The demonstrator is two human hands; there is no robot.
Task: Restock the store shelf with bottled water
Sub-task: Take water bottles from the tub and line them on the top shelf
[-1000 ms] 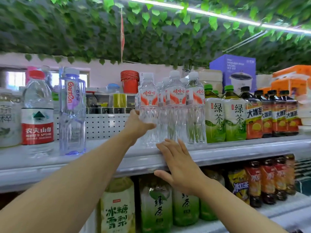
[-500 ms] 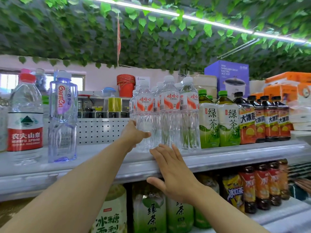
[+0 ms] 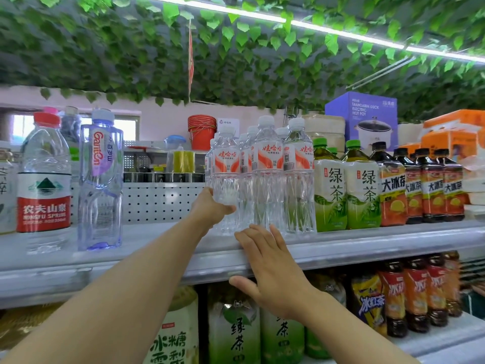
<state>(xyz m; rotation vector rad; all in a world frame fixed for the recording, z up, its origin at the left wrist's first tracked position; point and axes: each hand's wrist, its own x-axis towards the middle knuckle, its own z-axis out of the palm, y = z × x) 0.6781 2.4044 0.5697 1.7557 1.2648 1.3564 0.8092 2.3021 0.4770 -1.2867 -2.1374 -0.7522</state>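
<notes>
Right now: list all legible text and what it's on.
"农夫山泉 NONGFU SPRING": red-capped clear water bottle
"Ganten": tall violet-tinted bottle
"娃哈哈": white-capped clear water bottles
"绿茶": green-capped tea bottles
"MANDARIN DUCK ELECTRIC HOT POT": purple box
Dark bottles' labels and all small print: unreadable.

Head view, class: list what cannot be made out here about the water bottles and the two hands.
- Left hand: its fingers are hidden behind the leftmost water bottle, so the grip is not fully visible.
- Rear water bottles: the front row hides them, so no count.
- Small label print: too small to read.
- Right hand: its palm faces away, so contact with the shelf edge is unclear.
</notes>
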